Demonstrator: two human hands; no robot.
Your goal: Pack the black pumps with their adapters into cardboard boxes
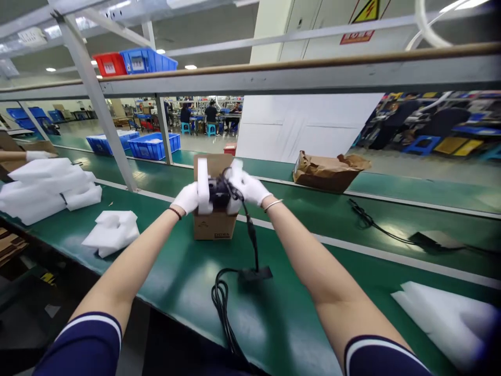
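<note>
A black device [219, 192], too blurred to name, is held between two white foam end pieces over an open cardboard box [214, 227]. My left hand [187, 198], in a white glove, presses the left foam piece [203, 186] from outside. My right hand [252, 189], also gloved, grips the right foam piece [235, 171] from the other side; its fingers are smeared by motion. A black cable [251, 235] hangs beside the right hand and runs down to a black power adapter [255, 273] near the green surface. More cable lies coiled [221, 297] towards me.
White foam pieces [43, 185] are piled at left, with one [113, 231] nearer and another [446, 318] at right. Across the divider lie a crumpled brown paper package [329, 169] and another adapter [436, 239]. Another person's gloved hand [38, 155] shows far left. A shelf beam [274, 78] crosses above.
</note>
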